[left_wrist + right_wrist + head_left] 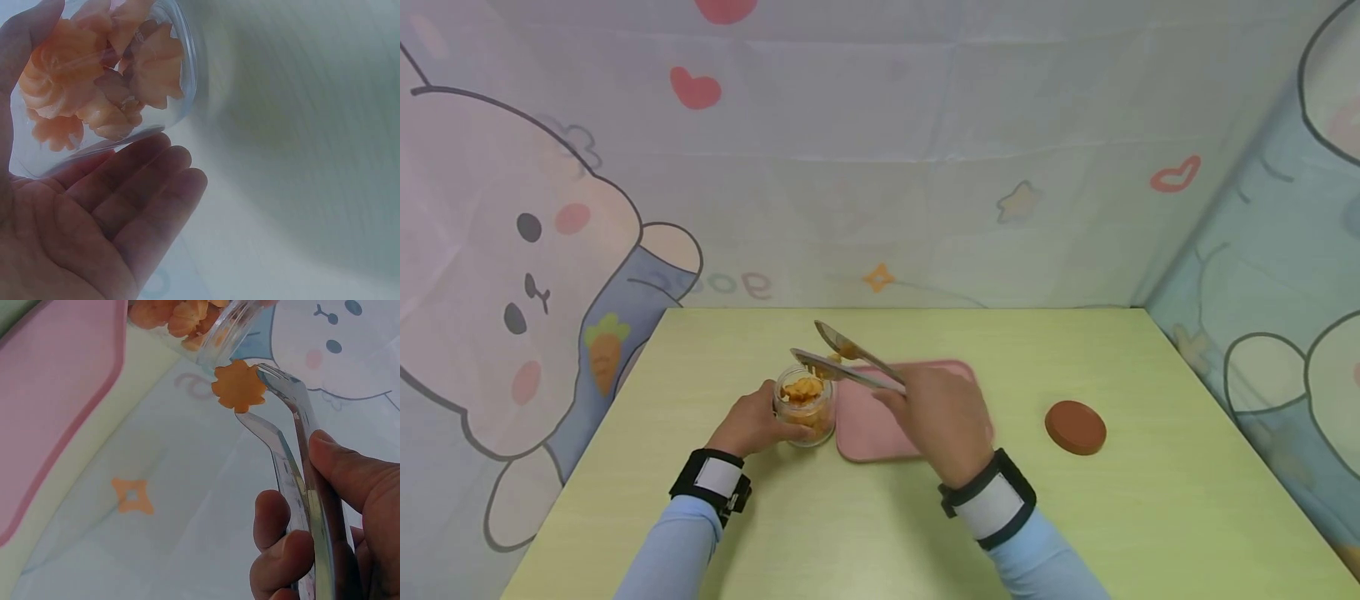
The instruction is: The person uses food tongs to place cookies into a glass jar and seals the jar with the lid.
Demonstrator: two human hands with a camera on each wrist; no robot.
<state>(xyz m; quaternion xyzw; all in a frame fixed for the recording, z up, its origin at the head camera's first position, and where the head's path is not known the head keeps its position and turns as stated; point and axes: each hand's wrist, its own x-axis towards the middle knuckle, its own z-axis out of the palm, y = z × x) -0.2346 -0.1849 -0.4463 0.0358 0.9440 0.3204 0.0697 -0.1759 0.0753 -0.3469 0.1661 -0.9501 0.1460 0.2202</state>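
A clear glass jar (806, 417) of orange, flower-shaped cookies (65, 62) stands on the table left of a pink tray (876, 429). My left hand (760, 423) holds the jar from its left side, thumb in front; in the left wrist view its fingers lie along the glass. Metal tongs (868, 379) are gripped in my right hand (943, 421), which is over the tray. Between the tong tips, an orange flower-shaped cookie (239, 385) is pinched, close to the jar's mouth in the right wrist view. My right hand hides part of the tray.
A round reddish-brown lid (1075, 427) lies on the light yellow table (1157, 500) to the right of the tray. Behind the table hangs a printed cloth (925, 167) with cartoon figures, and another stretch of cloth borders the right side.
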